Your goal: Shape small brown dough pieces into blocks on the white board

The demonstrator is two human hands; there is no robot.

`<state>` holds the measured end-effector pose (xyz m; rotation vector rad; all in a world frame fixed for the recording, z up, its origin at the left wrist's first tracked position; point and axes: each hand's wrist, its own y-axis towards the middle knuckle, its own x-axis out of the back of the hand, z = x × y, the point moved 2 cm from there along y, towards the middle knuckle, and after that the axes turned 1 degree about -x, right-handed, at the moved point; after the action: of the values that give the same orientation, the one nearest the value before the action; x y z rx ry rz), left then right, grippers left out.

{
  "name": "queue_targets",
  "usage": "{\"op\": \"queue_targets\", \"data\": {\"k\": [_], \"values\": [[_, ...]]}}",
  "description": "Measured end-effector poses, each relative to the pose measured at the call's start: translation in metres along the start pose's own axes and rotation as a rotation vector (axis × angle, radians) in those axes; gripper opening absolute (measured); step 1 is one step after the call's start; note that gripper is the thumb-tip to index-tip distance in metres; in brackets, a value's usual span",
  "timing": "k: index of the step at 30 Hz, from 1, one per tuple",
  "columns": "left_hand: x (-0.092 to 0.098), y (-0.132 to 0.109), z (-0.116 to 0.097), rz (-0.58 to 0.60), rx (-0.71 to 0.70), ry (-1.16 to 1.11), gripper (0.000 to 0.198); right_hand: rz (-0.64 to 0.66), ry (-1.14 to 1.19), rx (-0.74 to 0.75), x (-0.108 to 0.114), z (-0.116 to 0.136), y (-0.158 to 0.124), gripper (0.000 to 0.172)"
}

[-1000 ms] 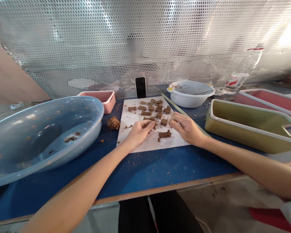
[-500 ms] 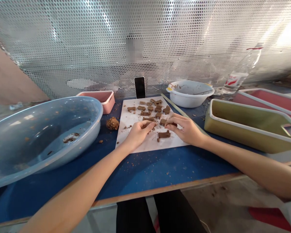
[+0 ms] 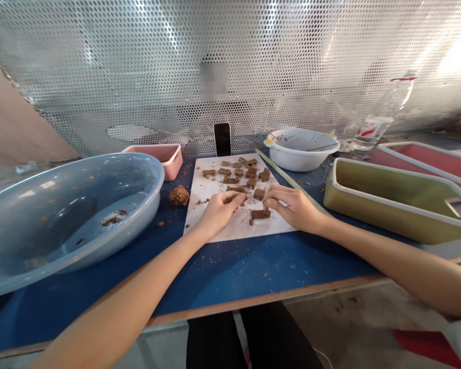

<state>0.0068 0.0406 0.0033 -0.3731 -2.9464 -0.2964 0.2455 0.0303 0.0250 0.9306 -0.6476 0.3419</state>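
Head view: the right hand curls its fingertips by the right end of 1 brown figure on the white board; I cannot tell whether it, or the bent left hand, grips anything. Beyond lie other brown pieces; 1 blue basin stands left.

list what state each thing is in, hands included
Left hand: curled, grip unclear
Right hand: curled, grip unclear
Brown pieces: lying on the sheet
White sheet: flat, partly covered
Brown lump: rough-surfaced
Phone: upright, screen dark
Blue basin: open, dirty inside
White bowl: open, soiled inside
Green bin: open
Pink bins: open
Bottle: standing, fill unclear
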Motion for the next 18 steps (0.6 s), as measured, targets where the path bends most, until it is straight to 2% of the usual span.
{"op": "queue_targets", "data": {"k": [2,3,6,8,13,18], "values": [[0.0001,0.0003,0.0004,-0.010,0.012,0.014,0.040,0.018,-0.001,0.008,-0.0001,-0.0001,0.0000,0.038],[0.0001,0.0003,0.0003,-0.012,0.018,0.021,0.041,0.008,-0.006,0.018,-0.0003,-0.0005,0.0001,0.036],[0.0003,0.0000,-0.0012,-0.015,0.020,0.037,0.040,-0.060,-0.042,0.063,-0.0009,-0.0022,0.0008,0.013],[0.0004,-0.0004,-0.0020,-0.012,0.017,0.042,0.039,-0.080,-0.066,0.095,-0.0011,-0.0026,0.0013,0.007],[0.0005,-0.0005,-0.0011,-0.016,0.016,0.042,0.036,-0.016,-0.058,0.126,-0.0008,-0.0022,0.0016,0.026],[0.0015,-0.0008,-0.0016,-0.022,-0.016,0.091,0.034,-0.054,-0.060,0.071,-0.0006,-0.0025,-0.0012,0.012]]}}
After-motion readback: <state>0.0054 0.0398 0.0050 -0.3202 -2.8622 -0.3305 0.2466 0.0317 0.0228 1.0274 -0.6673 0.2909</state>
